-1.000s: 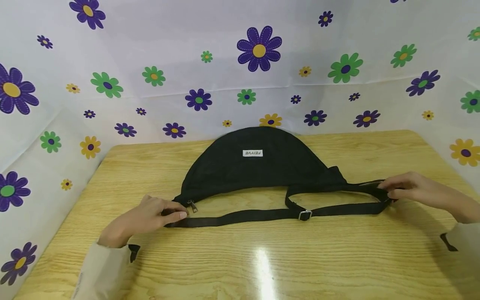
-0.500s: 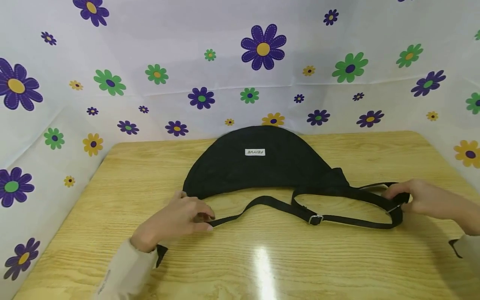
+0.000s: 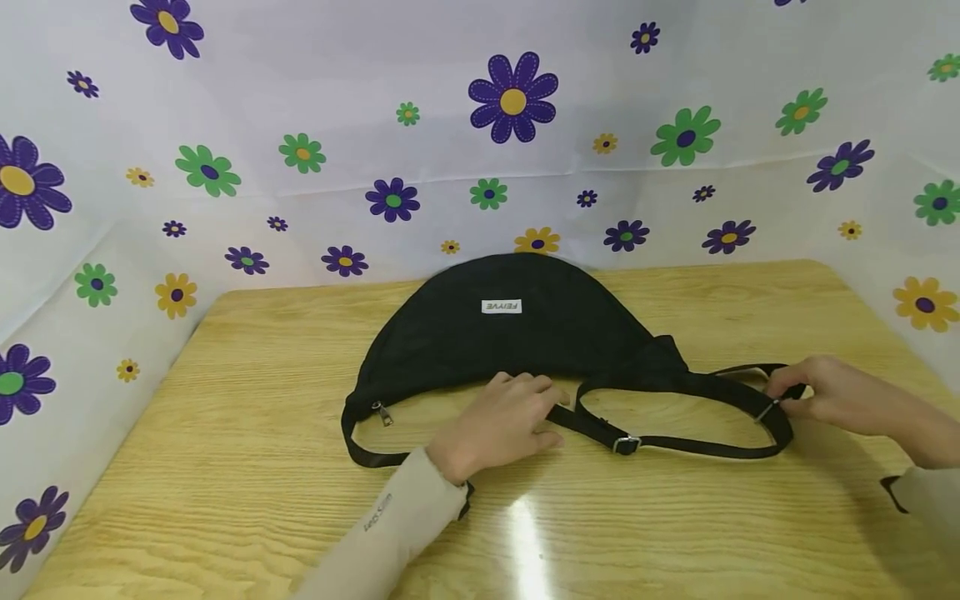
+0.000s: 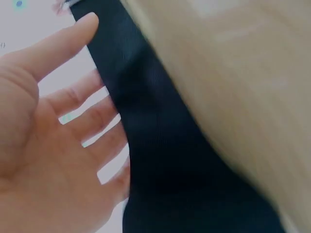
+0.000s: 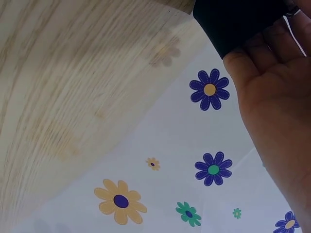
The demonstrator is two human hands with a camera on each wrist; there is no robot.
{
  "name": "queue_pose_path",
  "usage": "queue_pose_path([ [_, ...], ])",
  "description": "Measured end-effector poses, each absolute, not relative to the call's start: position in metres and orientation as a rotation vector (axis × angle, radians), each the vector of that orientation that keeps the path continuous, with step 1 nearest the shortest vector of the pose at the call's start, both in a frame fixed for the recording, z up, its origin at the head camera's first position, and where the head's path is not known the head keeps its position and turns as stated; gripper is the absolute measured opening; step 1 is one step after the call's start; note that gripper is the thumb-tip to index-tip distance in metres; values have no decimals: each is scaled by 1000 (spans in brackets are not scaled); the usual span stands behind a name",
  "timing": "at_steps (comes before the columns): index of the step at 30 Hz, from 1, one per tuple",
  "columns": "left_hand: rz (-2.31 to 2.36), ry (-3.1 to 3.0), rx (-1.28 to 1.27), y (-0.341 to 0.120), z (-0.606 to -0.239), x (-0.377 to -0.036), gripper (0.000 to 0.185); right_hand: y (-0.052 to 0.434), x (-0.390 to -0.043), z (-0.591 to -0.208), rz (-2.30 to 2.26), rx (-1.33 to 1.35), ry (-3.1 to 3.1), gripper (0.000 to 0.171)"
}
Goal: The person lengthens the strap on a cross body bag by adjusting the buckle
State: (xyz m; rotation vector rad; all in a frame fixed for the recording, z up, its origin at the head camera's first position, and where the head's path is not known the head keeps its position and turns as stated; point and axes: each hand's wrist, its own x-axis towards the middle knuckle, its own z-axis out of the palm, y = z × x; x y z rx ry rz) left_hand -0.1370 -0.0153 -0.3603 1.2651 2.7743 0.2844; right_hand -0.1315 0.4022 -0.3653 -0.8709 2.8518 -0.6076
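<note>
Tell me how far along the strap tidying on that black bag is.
Done: the bag lies flat on the table, zip shut as far as it shows. In hand: the left hand presses the strap near the bag's lower edge; the right hand pinches its far loop. Left: the strap sprawls loose in front, not folded.

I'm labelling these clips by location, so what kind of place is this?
Probably a small staged recording booth rather than a lived-in room: a wooden table boxed in on three sides by flower-print sheeting, with only a black waist bag lying on it.
</note>
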Motion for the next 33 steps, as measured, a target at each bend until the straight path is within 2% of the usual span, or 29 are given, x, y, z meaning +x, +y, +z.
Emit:
queue_pose_path([
  [8, 356, 2703, 1463, 13, -363, -138, 19, 401, -132, -361, -593, -869, 2883, 19],
  [12, 337, 2637, 1520, 6, -361, -140, 26, 403, -132, -361, -570, -901, 2914, 21],
  [20, 462, 2573, 1438, -31, -356, -145, 41, 416, -134, -363, -524, -937, 3009, 25],
  [25, 542, 2518, 1385, -52, -355, -146, 40, 419, -134, -363, -537, -830, 2997, 21],
  [33, 586, 2482, 1341, -66, -355, -146, 42, 414, -139, -368, -626, -978, 2984, 24],
])
